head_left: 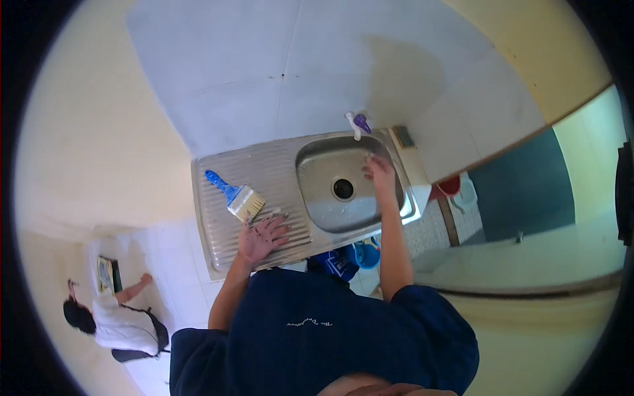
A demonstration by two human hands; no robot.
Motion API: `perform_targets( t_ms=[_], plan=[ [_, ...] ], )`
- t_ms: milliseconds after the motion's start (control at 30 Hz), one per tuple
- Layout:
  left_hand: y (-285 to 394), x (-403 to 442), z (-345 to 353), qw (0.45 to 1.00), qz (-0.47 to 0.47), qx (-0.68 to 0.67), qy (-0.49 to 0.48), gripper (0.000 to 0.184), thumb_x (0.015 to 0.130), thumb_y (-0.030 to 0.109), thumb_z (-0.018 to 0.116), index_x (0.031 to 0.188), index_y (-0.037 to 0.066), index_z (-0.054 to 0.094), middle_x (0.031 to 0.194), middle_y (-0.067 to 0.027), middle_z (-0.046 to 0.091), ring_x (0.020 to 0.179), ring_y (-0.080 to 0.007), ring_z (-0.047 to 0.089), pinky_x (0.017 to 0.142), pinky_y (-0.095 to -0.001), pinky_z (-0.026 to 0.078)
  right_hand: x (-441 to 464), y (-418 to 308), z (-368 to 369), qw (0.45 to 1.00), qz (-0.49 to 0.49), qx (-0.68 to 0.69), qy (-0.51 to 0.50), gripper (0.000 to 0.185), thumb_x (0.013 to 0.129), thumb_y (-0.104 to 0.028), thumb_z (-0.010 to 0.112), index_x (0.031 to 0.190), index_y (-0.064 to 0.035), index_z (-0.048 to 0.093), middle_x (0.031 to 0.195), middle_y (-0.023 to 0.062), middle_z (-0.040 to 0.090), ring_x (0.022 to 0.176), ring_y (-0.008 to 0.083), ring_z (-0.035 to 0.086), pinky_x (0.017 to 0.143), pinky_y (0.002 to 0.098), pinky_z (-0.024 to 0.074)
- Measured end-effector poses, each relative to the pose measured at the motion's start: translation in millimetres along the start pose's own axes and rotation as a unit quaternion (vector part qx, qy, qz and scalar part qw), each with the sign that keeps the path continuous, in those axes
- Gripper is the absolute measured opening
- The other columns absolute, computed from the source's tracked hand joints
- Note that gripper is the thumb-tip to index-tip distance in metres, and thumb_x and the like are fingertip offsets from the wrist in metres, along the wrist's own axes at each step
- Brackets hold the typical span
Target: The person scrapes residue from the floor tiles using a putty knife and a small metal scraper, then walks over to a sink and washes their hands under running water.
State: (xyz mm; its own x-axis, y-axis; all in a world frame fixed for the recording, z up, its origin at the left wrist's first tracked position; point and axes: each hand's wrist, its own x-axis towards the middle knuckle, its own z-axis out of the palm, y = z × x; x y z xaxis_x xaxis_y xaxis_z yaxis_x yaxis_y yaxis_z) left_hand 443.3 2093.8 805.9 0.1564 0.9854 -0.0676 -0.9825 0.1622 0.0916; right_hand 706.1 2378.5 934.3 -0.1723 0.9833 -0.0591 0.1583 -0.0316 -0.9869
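Note:
My left hand [264, 239] is palm up over the ribbed drainboard [224, 254], fingers spread, with dark smudges on the skin. Just beyond its fingertips lies a wide paintbrush [239, 199] with a speckled blue handle and pale bristles. Over the right side of the steel sink basin [317, 211], my right hand [378, 171] hangs with loosely bent fingers apart and nothing visible in them. A white tap [354, 125] with a purple handle [361, 122] sticks out of the wall above that hand. No water stream can be made out. The round drain [343, 189] shows in the basin.
A small dark green and brown block [403, 136] sits on the ledge right of the basin. Below the counter are a blue bag [333, 264] and a blue tub [367, 253]. A red bucket [450, 185] stands to the right. Another person [125, 323] is at the lower left.

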Motion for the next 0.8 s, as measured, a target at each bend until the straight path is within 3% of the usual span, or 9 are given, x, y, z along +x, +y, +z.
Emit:
perform_targets(
  t_ms=[67,167,267,367,467,567,667,767,800],
  plan=[
    [-18.3,12.3,8.2,0.997,0.047,-0.057,-0.009,0.084,0.096,0.070,0.027,0.149,0.006,0.036,0.154,-0.0189,0.039,0.133,-0.0416,0.044,0.111,-0.0577,0.032,44.9,0.2,-1.3,0.996,-0.064,-0.063,0.020,0.039,0.095,-0.028,0.063,0.121,0.0008,0.063,0.101,0.0102,0.072,0.089,0.0183,0.068,0.075,0.0328,0.0523],
    [-48.4,50.2,32.1,0.998,0.067,0.015,0.001,0.086,0.096,0.072,0.027,0.151,0.006,0.034,0.155,-0.0173,0.038,0.134,-0.0413,0.043,0.111,-0.0561,0.032,94.2,2.7,-2.3,0.967,-0.175,-0.188,0.007,0.042,0.095,-0.028,0.064,0.126,0.0006,0.062,0.097,0.0131,0.074,0.090,0.0224,0.070,0.078,0.0340,0.0526],
    [-72.6,100.0,50.0,0.998,0.047,0.021,0.026,0.086,0.095,0.072,0.029,0.152,0.006,0.033,0.155,-0.0166,0.038,0.134,-0.0402,0.043,0.111,-0.0536,0.033,110.3,1.0,-4.1,0.959,-0.193,-0.200,-0.054,0.040,0.095,-0.025,0.063,0.127,-0.0001,0.062,0.096,0.0184,0.073,0.090,0.0272,0.071,0.081,0.0350,0.0524],
    [-91.2,146.2,68.7,0.996,0.041,0.069,0.047,0.088,0.094,0.073,0.030,0.149,0.004,0.037,0.155,-0.0163,0.037,0.136,-0.0393,0.041,0.113,-0.0525,0.031,107.3,-6.5,-8.2,0.955,-0.204,-0.209,-0.056,0.036,0.096,-0.024,0.062,0.122,0.0000,0.065,0.097,0.0210,0.072,0.091,0.0290,0.071,0.081,0.0360,0.0525],
    [-105.3,187.2,77.4,0.994,0.052,0.028,0.086,0.087,0.095,0.071,0.032,0.148,0.002,0.038,0.155,-0.0168,0.037,0.138,-0.0398,0.040,0.113,-0.0527,0.030,116.8,-4.5,-9.7,0.948,-0.218,-0.220,-0.074,0.035,0.097,-0.023,0.061,0.122,0.0010,0.065,0.094,0.0208,0.072,0.087,0.0288,0.071,0.079,0.0369,0.0524],
    [-115.5,226.5,70.2,0.992,0.077,0.008,0.096,0.086,0.095,0.071,0.035,0.146,0.002,0.038,0.148,-0.0181,0.046,0.132,-0.0380,0.048,0.110,-0.0512,0.037,134.5,9.5,-15.2,0.941,-0.246,-0.222,-0.068,0.034,0.097,-0.022,0.060,0.122,0.0013,0.065,0.089,0.0200,0.071,0.080,0.0269,0.069,0.075,0.0379,0.0520],
    [-119.0,263.4,42.2,0.992,0.094,0.020,0.082,0.087,0.094,0.071,0.038,0.143,-0.001,0.039,0.145,-0.0191,0.050,0.132,-0.0383,0.049,0.110,-0.0513,0.037,152.3,14.4,-29.1,0.954,-0.222,-0.162,-0.122,0.034,0.097,-0.022,0.061,0.122,0.0009,0.066,0.085,0.0189,0.069,0.074,0.0240,0.066,0.072,0.0366,0.0510],
    [-119.1,297.0,48.7,0.990,0.104,0.017,0.095,0.088,0.094,0.071,0.038,0.143,-0.002,0.038,0.144,-0.0196,0.050,0.133,-0.0376,0.047,0.111,-0.0518,0.036,161.4,17.2,-38.1,0.939,-0.226,-0.207,-0.155,0.033,0.100,-0.022,0.060,0.126,-0.0027,0.065,0.079,0.0045,0.067,0.071,0.0102,0.059,0.067,0.0272,0.0491],
    [-118.9,308.0,51.1,0.988,0.107,0.018,0.110,0.088,0.094,0.071,0.038,0.143,-0.003,0.037,0.145,-0.0198,0.050,0.133,-0.0377,0.047,0.112,-0.0519,0.035,163.2,19.1,-39.0,0.947,-0.211,-0.186,-0.156,0.033,0.100,-0.023,0.060,0.126,-0.0031,0.065,0.082,0.0048,0.068,0.073,0.0104,0.059,0.069,0.0269,0.0493]
  ],
)
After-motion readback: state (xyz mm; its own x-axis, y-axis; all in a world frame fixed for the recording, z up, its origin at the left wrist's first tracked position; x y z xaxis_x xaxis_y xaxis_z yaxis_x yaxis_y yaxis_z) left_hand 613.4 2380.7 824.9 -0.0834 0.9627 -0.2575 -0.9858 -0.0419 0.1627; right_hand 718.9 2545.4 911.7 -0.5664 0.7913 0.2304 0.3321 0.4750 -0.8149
